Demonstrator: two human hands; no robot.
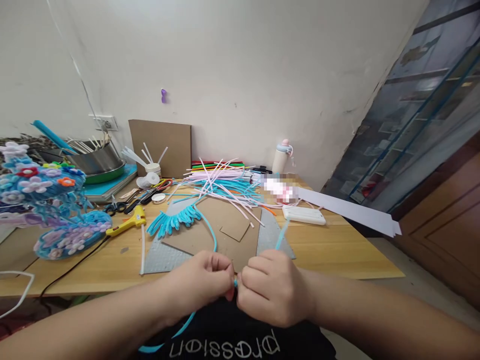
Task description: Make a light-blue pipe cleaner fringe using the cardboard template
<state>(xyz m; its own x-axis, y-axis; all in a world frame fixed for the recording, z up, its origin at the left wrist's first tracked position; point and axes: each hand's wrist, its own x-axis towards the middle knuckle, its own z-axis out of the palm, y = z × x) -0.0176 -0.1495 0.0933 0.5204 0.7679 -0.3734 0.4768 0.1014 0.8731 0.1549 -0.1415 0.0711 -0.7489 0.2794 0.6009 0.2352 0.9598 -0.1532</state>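
My left hand (212, 280) and my right hand (268, 287) meet at the table's front edge, both with fingers closed. Between their fingertips shows a short bit of a blue pipe cleaner (236, 282). One length of blue hangs below my left hand and curves to the left; another end sticks up above my right fist. A blue strand also rises behind my left hand to a looped blue pipe-cleaner fringe (176, 220) lying on the cardboard. Whether this strand joins the held piece is hidden by my fingers.
Cardboard (210, 235) lies on a grey mat (165, 257). Behind it is a pile of pink and blue pipe cleaners (225, 185). To the left are a yellow glue gun (127, 222), scissors (115, 206) and a blue flowered craft piece (71, 235). A white box (304, 215) sits right.
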